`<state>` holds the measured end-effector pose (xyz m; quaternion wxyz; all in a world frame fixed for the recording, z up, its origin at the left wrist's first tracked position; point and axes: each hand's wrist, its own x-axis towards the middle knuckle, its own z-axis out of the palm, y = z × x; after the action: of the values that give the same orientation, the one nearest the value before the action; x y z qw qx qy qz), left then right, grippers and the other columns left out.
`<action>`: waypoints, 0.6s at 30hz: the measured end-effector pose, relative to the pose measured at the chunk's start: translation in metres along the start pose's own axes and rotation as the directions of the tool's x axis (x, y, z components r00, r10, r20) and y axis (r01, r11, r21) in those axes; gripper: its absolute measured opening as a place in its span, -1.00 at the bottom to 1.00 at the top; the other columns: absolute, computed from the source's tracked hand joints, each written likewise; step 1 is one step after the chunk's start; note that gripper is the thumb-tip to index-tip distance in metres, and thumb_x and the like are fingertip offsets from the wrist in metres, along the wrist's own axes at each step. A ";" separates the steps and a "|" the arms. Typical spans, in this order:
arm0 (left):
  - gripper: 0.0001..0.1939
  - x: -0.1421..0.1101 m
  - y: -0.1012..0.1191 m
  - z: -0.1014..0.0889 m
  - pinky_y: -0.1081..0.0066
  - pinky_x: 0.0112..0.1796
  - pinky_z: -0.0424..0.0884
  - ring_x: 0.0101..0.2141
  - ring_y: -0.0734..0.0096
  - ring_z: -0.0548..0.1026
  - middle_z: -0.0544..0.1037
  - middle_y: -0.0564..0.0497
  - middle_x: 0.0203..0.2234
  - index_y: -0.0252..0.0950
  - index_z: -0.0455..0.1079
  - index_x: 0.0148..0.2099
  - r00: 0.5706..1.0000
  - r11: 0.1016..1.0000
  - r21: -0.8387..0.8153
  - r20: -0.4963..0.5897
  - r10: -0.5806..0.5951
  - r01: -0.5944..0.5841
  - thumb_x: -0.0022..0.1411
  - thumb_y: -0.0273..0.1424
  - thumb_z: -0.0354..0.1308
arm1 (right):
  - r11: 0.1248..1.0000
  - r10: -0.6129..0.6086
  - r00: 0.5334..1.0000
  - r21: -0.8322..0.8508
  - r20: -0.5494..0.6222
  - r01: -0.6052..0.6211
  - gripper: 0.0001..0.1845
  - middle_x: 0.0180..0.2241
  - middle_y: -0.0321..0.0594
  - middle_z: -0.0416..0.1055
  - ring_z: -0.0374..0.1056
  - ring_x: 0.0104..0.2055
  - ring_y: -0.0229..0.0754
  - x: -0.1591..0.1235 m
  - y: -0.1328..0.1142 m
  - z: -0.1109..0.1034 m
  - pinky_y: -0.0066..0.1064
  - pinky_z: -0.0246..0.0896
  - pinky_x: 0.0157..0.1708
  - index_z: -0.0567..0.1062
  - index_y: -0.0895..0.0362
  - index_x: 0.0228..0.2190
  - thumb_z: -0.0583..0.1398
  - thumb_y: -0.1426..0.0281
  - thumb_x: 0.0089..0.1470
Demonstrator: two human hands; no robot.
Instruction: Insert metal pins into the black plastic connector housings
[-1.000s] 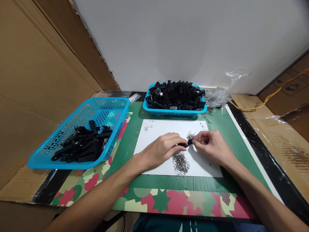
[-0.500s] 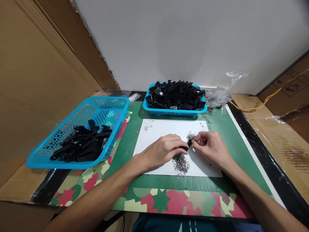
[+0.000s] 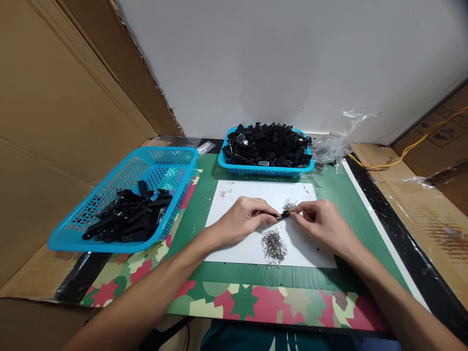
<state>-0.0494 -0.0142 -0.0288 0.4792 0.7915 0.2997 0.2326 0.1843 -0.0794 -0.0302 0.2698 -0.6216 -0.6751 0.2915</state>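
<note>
My left hand pinches a small black plastic part between thumb and fingers, just above the white sheet. At the part's right end is my right hand, its thumb and forefinger closed together. A thin wire-like piece shows at those right fingertips; its full shape is too small to make out. Below the hands lies a heap of small metal springs or wire pieces. Behind the part sits a smaller heap of the same pieces, partly hidden by the right fingers.
On the left stands a blue basket with black plastic parts. A second blue basket, piled with black parts, is at the back. Clear plastic bags and a yellow cable lie at the right. Cardboard walls the left side.
My left hand has shifted slightly left and regripped, so more of the black part shows. The right hand stays at the part's right end with small finger movements. The view has tilted slightly.
</note>
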 end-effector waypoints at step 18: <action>-0.85 0.000 0.000 -0.001 0.43 -0.29 0.41 -0.35 0.42 0.54 0.68 -0.04 -0.35 -0.30 0.70 -0.14 0.997 0.995 -0.083 0.065 -0.046 0.051 0.27 -0.46 0.33 | 0.896 0.155 0.929 0.445 -0.337 0.012 -0.68 -0.37 -0.12 0.62 0.59 -0.42 -0.08 -0.003 0.009 -0.006 -0.29 0.56 -0.36 0.61 0.15 -0.40 0.37 0.13 0.15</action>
<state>-0.0504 -0.0134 -0.0287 0.5271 0.7699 0.2932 0.2082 0.1952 -0.0814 -0.0332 0.5121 -0.6126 -0.5062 0.3259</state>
